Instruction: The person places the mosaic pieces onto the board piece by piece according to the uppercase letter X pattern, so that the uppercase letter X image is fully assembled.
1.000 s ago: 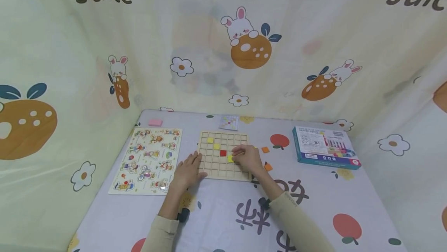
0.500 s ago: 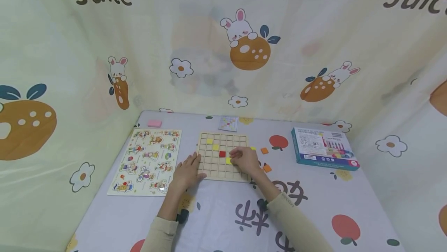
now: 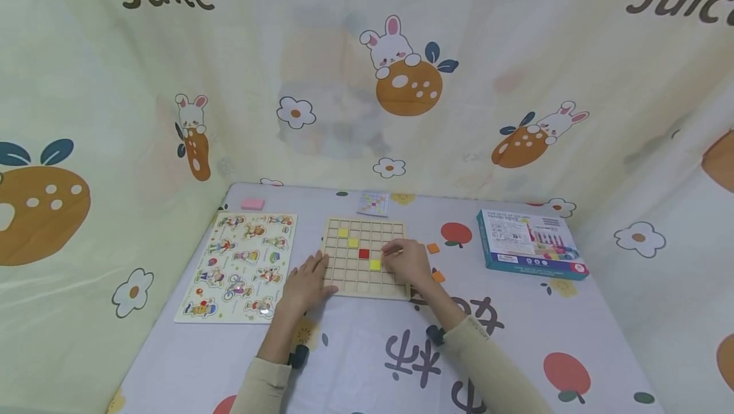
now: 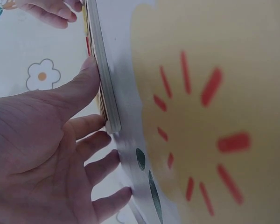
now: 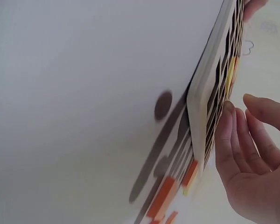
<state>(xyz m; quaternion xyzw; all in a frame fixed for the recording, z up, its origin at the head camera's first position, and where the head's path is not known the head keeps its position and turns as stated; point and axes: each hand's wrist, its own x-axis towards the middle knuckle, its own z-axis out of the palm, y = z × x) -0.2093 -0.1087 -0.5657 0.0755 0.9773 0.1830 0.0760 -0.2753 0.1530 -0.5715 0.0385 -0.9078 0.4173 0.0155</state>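
Observation:
A pale wooden grid board lies mid-table. On it, yellow square tiles and one red tile run in a slanting line. My left hand rests at the board's left side; in the left wrist view its thumb touches the board's edge and the fingers are spread. My right hand is over the right part of the board, just right of the lowest yellow tile. In the right wrist view that hand has its thumb apart from the fingers, with nothing seen between them.
Orange tiles lie right of the board, partly behind the right hand. A small pattern card sits behind it. Left are a picture puzzle board and a pink block; at right is a flat box.
My right hand has drawn slightly right, off the lowest yellow tile, which now shows whole in its square. The left hand stays at the board's side.

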